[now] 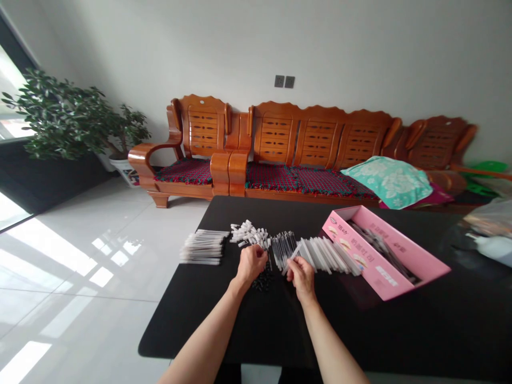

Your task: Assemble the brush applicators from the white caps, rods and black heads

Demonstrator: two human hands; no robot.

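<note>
Both my hands grip: left hand (251, 262) closed over small black caps (262, 281), right hand (301, 274) pinching a thin refill (285, 250); finished clear pens (202, 247) lie left, loose white tubes (328, 255) remain right.

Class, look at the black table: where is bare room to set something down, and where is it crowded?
Bare: the near edge of the table around the forearms, and the near right, below the pink box. Crowded: the far middle, where the left hand and right hand work among pen parts.
</note>
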